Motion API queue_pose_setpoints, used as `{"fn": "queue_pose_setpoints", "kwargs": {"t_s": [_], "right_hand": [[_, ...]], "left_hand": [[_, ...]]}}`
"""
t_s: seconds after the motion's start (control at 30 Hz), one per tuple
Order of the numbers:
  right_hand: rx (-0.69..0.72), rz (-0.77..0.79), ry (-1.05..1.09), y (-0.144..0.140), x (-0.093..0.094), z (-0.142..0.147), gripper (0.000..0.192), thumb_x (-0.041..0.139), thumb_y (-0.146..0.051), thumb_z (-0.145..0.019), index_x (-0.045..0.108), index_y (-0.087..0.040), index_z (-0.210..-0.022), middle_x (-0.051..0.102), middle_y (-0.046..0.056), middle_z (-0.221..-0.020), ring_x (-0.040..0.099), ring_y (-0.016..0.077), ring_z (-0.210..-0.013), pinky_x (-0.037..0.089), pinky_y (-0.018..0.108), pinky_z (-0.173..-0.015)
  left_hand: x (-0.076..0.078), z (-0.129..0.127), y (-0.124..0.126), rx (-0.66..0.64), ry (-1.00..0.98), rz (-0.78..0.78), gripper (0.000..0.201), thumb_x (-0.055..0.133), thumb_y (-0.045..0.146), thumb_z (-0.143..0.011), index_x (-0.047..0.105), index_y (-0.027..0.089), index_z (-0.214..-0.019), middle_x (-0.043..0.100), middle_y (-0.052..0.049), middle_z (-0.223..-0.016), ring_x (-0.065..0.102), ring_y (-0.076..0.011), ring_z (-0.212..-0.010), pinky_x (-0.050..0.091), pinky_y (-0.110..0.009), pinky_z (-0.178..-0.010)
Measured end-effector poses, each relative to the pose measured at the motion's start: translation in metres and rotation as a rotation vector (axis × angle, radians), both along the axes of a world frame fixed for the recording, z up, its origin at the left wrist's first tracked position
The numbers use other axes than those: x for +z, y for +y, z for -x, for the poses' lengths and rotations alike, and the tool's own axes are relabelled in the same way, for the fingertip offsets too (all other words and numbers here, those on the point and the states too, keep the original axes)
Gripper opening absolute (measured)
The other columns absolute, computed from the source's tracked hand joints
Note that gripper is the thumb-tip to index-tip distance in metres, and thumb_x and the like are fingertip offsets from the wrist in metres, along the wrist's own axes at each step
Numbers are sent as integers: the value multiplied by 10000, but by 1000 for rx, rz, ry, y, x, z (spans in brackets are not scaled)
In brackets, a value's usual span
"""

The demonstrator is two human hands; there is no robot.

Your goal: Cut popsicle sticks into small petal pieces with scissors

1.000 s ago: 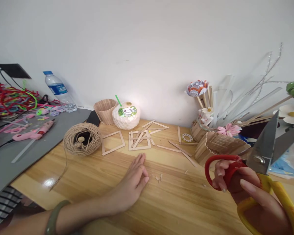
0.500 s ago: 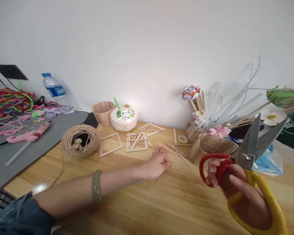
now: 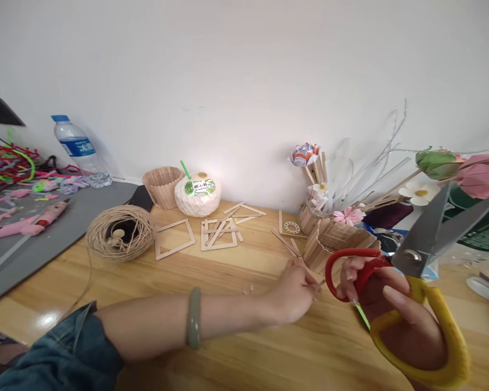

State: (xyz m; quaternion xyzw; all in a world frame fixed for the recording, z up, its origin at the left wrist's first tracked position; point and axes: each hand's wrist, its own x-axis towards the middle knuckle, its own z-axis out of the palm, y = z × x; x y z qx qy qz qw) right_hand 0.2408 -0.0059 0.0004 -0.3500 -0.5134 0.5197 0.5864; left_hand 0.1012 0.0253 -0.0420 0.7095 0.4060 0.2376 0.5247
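My right hand [image 3: 385,293] grips scissors [image 3: 411,255] with red and yellow handles, their blades spread apart and pointing up. My left hand [image 3: 295,293] is low over the wooden table [image 3: 228,364], palm down with its fingers drawn together. A small brown tip shows by these fingers, but what they hold, if anything, is unclear. Just beyond them lie loose craft sticks [image 3: 285,243], partly covered by the hand. A basket made of craft sticks [image 3: 315,252] stands between and behind both hands.
Stick frames [image 3: 175,239] lie left of centre. Nearby stand a twine ball [image 3: 120,233], a stick cup [image 3: 163,187] and a white coconut [image 3: 198,198]. A pink glue gun [image 3: 28,225] and a water bottle [image 3: 79,152] are at left; paper flowers [image 3: 481,176] at right.
My left hand has moved right, closer to the scissors, and small scraps now show on the table behind it. Some loose sticks have shifted right. The view has turned slightly right.
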Motion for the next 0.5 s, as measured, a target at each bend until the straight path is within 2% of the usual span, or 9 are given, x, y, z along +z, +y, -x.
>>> {"fn": "queue_pose_setpoints", "kwargs": {"t_s": [0.13, 0.23, 0.37, 0.5], "right_hand": [[-11, 6, 55, -3, 7, -3, 190, 693, -427, -680, 642, -248, -723, 547, 10, -634, 519, 213, -604, 455, 329, -528], [35, 32, 33, -5, 6, -1, 240, 642, -457, -720, 625, -224, -671, 540, 22, -656, 495, 201, -581, 443, 324, -508], [45, 52, -19, -9, -1, 8, 229, 568, -451, -791, 624, -236, -734, 516, -5, -645, 432, 166, -537, 423, 311, -542], [122, 105, -262, -14, -6, 30, 379, 463, -465, -862, 520, -210, -587, 443, -16, -539, 388, 154, -509, 373, 302, -553]], "left_hand": [[14, 35, 4, 223, -86, 116, 58, 497, 228, -814, 534, 185, -804, 598, -56, -1019, 523, -211, -1017, 409, -358, -895], [25, 64, 7, 337, -158, 177, 77, 533, 246, -787, 547, 173, -765, 609, -36, -899, 547, -184, -914, 406, -325, -857], [31, 84, 6, 367, -253, 232, 116, 606, 268, -719, 583, 160, -683, 589, 4, -686, 542, -141, -706, 423, -266, -697], [28, 87, 2, 331, -426, 334, 143, 668, 269, -635, 605, 146, -671, 579, 11, -635, 511, -103, -584, 411, -243, -599]]}}
